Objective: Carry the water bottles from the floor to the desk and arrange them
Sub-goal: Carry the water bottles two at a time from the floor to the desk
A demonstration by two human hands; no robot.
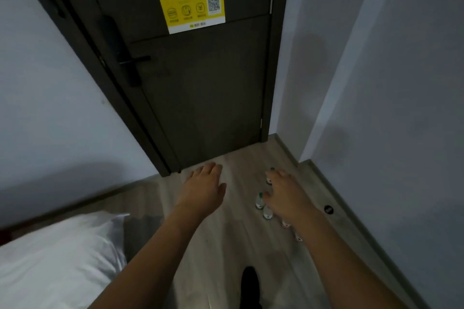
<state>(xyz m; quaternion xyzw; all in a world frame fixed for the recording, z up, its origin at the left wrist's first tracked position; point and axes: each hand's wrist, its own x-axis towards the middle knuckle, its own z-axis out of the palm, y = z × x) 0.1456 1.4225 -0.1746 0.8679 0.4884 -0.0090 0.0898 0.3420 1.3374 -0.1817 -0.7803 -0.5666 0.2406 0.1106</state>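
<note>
Both hands, left hand (pixel 203 183) and right hand (pixel 286 195), spread flat-fingered above small clear plastic water bottles (pixel 261 202).

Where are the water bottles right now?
The water bottles stand on the wooden floor, right of centre, under the reaching right hand, near the dark door.

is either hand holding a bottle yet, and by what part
No. Both the left hand and the right hand are open and empty, with the right one above the water bottles standing on the floor.
</note>
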